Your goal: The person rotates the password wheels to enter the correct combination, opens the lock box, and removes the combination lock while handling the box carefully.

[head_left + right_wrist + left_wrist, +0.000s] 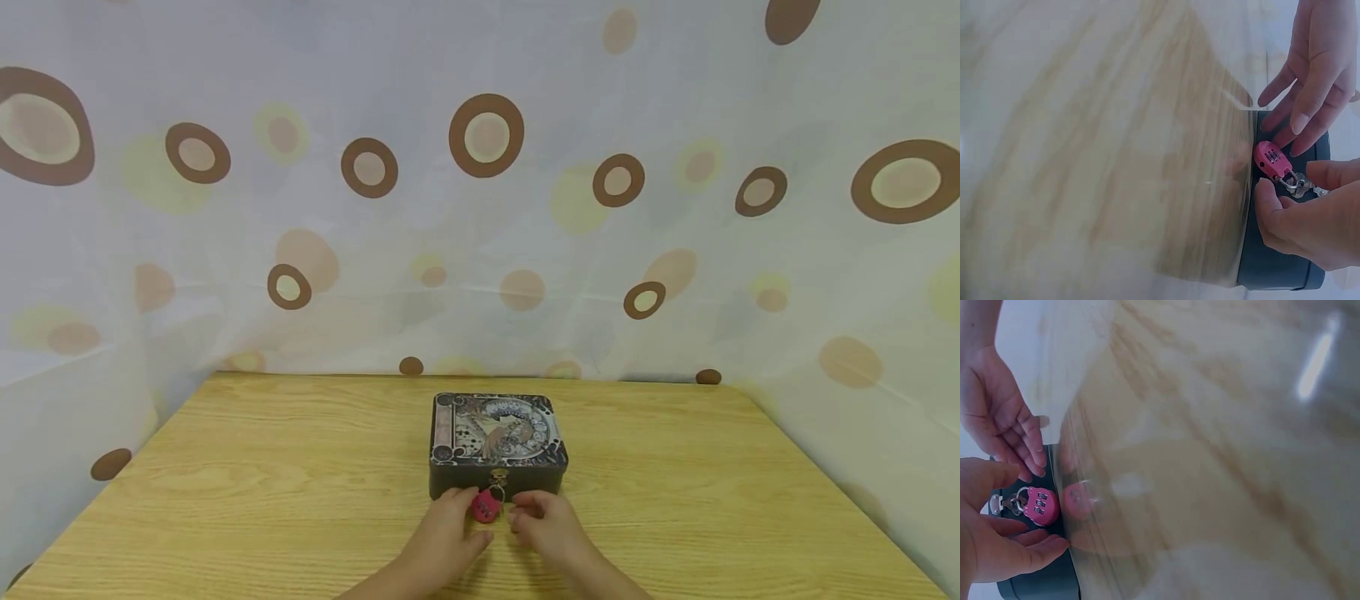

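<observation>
A pink padlock [486, 506] with number dials hangs by its shackle from the metal clasp [498, 475] on the front of a dark tin box [495, 429] with a patterned lid. To the padlock's left is my left hand [446, 533], its fingertips right at the lock's edge and its thumb apart below. My right hand [551, 525] is on the other side, fingers bent loosely beside the shackle. In the left wrist view, the padlock [1041, 506] shows between the left thumb and fingers, with gaps around it. The right wrist view has the right fingertips close under the padlock [1272, 160].
The box stands on a wood-grain table [300, 467] with a glossy surface. Behind and at both sides hangs a pale curtain [420, 242] with brown and yellow dots.
</observation>
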{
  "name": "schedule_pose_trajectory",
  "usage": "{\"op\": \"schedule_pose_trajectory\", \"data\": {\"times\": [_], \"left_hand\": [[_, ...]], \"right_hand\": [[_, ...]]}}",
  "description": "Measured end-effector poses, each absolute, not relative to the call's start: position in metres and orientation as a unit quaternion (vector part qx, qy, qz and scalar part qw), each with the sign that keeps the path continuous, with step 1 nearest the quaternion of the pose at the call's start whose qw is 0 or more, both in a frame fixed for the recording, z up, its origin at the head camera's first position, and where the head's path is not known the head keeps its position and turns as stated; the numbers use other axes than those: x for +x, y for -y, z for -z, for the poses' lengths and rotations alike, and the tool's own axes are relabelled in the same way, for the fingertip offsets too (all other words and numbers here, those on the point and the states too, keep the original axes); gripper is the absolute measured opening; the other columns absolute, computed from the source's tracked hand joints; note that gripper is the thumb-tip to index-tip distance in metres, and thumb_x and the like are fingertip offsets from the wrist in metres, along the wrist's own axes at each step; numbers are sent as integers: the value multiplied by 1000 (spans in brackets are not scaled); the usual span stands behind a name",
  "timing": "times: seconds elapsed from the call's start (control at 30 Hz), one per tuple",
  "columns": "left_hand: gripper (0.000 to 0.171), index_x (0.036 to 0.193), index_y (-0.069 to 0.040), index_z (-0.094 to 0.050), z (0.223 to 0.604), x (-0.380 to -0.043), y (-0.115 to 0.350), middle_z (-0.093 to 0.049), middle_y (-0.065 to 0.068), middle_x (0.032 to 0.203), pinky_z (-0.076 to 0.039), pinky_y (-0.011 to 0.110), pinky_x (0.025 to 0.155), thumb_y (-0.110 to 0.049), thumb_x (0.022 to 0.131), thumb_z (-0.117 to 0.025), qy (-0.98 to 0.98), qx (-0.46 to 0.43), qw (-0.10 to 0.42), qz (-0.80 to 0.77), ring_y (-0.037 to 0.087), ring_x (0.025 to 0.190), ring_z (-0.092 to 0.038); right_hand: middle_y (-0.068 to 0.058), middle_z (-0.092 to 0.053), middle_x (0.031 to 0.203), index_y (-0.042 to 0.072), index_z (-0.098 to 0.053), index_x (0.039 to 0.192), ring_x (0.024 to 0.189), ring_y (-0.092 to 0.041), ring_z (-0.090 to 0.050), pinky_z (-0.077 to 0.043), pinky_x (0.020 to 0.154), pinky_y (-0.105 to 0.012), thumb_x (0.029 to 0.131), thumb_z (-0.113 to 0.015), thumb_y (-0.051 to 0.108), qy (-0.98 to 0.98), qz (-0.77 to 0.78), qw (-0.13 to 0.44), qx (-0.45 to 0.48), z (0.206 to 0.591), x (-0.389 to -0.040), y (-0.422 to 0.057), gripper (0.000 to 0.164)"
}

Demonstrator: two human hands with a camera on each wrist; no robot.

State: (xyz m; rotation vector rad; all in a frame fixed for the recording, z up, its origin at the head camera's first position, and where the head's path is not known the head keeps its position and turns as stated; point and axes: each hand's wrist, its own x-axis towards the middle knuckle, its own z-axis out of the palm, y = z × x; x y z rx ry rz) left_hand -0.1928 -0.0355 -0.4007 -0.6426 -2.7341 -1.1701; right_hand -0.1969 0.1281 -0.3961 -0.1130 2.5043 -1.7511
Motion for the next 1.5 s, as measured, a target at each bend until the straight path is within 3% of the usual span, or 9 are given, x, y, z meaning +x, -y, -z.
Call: {"op": "schedule_pose_trajectory", "data": {"times": [0.1, 0.5, 0.6, 0.67, 0.77, 0.87, 1.07, 1.3, 1.5], "left_hand": [[52, 116, 16, -52, 401, -194, 34, -58, 28, 110, -48, 51, 89, -13, 76, -71, 896, -200, 37, 395, 40, 103, -57], [48, 112, 18, -54, 403, -197, 29, -59, 28, 105, -50, 50, 87, -9, 75, -70, 889, -192, 44, 412, 39, 100, -58], [40, 106, 15, -58, 405, -197, 29, -62, 22, 97, -52, 45, 81, -7, 74, -70, 888, -193, 58, 413, 33, 92, -59], [28, 96, 10, -62, 407, -198, 29, -61, 14, 86, -52, 35, 70, -5, 73, -69, 884, -196, 71, 418, 22, 79, -57], [11, 81, 3, -62, 410, -200, 28, -55, 4, 70, -42, 22, 54, -2, 73, -68, 873, -198, 79, 439, 8, 64, -46], [6, 78, 3, -62, 411, -201, 28, -52, 1, 64, -36, 18, 50, 1, 73, -66, 860, -196, 67, 467, 3, 60, -40], [18, 92, 10, -65, 409, -201, 26, -59, 5, 68, -44, 19, 54, 3, 75, -63, 857, -176, 63, 480, 5, 64, -48], [13, 85, 8, -66, 408, -201, 22, -59, 4, 67, -41, 16, 51, 3, 76, -59, 846, -153, 55, 507, 3, 60, -45], [11, 83, 10, -65, 407, -204, 20, -64, 10, 71, -45, 17, 52, 2, 79, -61, 832, -118, 36, 540, 7, 63, -51]], "right_hand": [[-22, -63, 90, -25, -49, 108, 74, -13, -60, -58, 68, -32, 82, -53, -2, -804, 592, 54, -31, 398, -198, -126, 35], [-11, -65, 81, -24, -51, 104, 69, -9, -57, -57, 66, -28, 82, -51, -3, -787, 613, 66, -6, 403, -203, -118, 30], [-11, -65, 79, -23, -50, 105, 68, -9, -57, -56, 65, -27, 83, -50, -3, -787, 614, 65, -1, 402, -203, -118, 29], [-10, -64, 78, -23, -51, 104, 68, -9, -57, -56, 64, -27, 83, -50, -3, -786, 615, 62, 4, 403, -203, -118, 29], [-9, -63, 76, -21, -51, 103, 67, -10, -56, -55, 62, -26, 84, -51, -3, -788, 613, 59, 13, 403, -204, -118, 27], [-9, -62, 76, -20, -52, 102, 67, -10, -56, -55, 61, -26, 85, -51, -2, -790, 611, 58, 19, 404, -205, -118, 25], [-6, -59, 74, -17, -53, 100, 65, -11, -54, -53, 57, -26, 87, -52, -1, -790, 611, 53, 27, 404, -206, -120, 21], [-2, -59, 70, -15, -54, 100, 60, -9, -55, -51, 51, -22, 88, -51, 0, -785, 615, 61, 30, 403, -205, -123, 19], [-1, -59, 70, -13, -55, 98, 59, -8, -55, -50, 50, -20, 88, -52, -1, -782, 619, 67, 24, 402, -205, -124, 17]]}}
